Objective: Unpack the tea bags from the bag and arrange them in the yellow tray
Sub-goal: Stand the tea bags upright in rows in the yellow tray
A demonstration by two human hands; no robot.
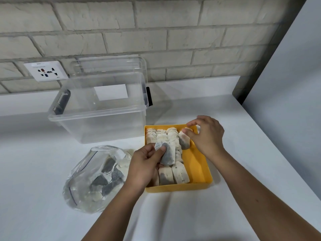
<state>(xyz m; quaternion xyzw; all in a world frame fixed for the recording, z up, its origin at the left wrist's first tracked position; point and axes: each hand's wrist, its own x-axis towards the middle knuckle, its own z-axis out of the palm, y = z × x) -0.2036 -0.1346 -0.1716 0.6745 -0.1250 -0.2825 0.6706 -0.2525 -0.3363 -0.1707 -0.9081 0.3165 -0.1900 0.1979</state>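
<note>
The yellow tray [199, 164] already holds rows of tea bags [166, 138] along its left part; its right part is bare. Over the tray, the left hand [144, 166] pinches one tea bag [167, 156], and the right hand [206, 134] sets another tea bag [183, 140] at the far right. Each should stand upright, tight against the row. Left of the tray, the clear bag [93, 178] holds more.
</note>
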